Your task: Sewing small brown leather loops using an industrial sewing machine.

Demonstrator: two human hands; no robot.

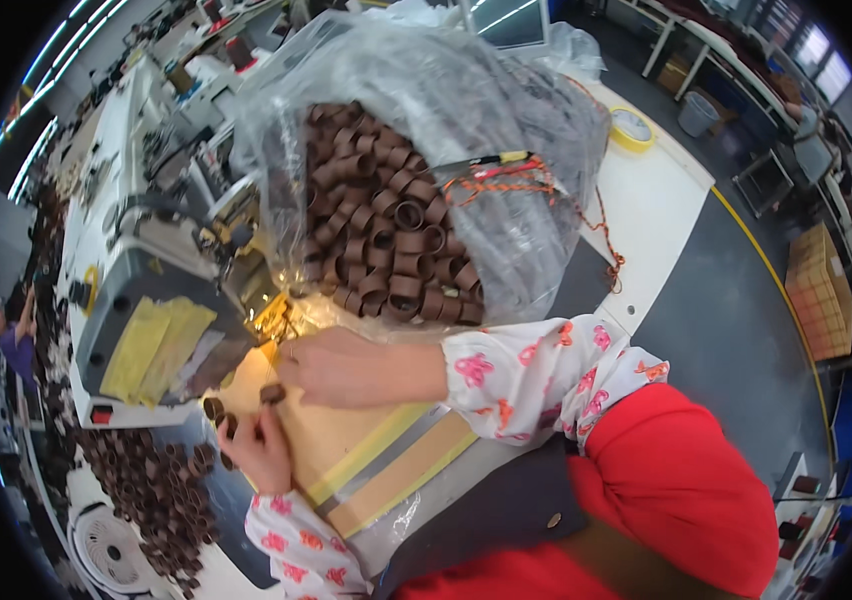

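My left hand (262, 455) is closed at the near left of the tan work surface (331, 440), its fingers around a short brown ring (228, 425). Another brown ring (273, 394) sits at its fingertips, and a further one lies just beyond. My right hand (346, 368) reaches in from the right, its fingers bent together by the lit needle area (274, 318) of a sewing machine (171, 325). Whatever those fingertips grip is hidden by the hand and the glare. Behind my right hand, a large clear plastic bag (516, 130) lies open, full of brown rings (386, 215).
A loose pile of brown rings (151, 490) spreads left of my left hand. A white fan (109, 548) stands at the lower left. On the white table (661, 190) are a yellow tape roll (633, 128) and an orange cord (601, 235). Another person (18, 350) is at far left.
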